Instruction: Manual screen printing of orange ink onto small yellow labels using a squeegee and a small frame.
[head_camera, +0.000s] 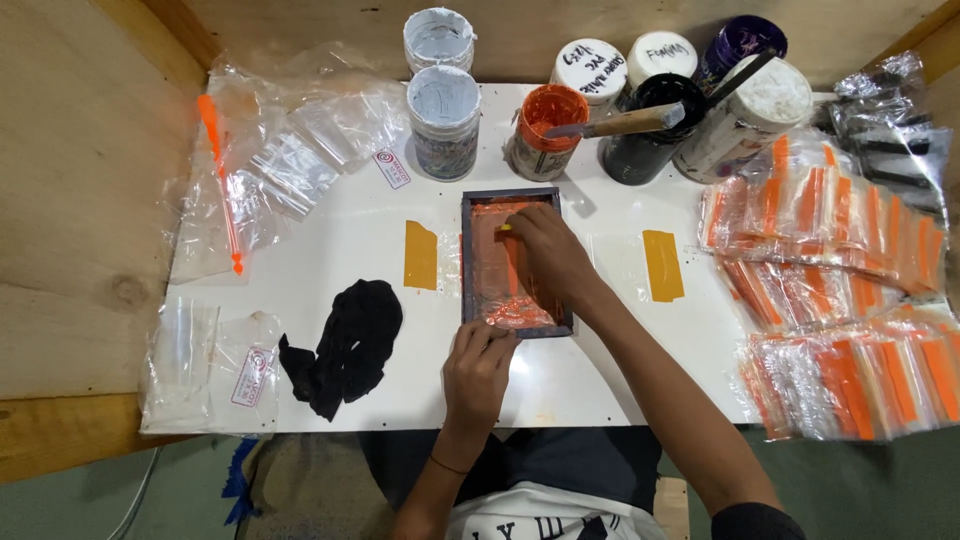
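My right hand on the screen, my left steadying its near edge

The small dark-framed printing screen (516, 262), smeared with orange ink, lies at the middle of the white table (560, 385), its long axis running from 12 to 6 o'clock, straight out from me. My right hand (545, 258) comes in from 4 o'clock and rests on the mesh, fingers together and pressed onto a small squeegee I can barely see beneath them. My left hand (478, 368) sits at 6 o'clock of the frame, fingertips curled onto its near edge. The open orange ink pot (545, 130) stands just beyond the frame at 12 o'clock; printed bags (830, 290) lie stacked at 3 o'clock.
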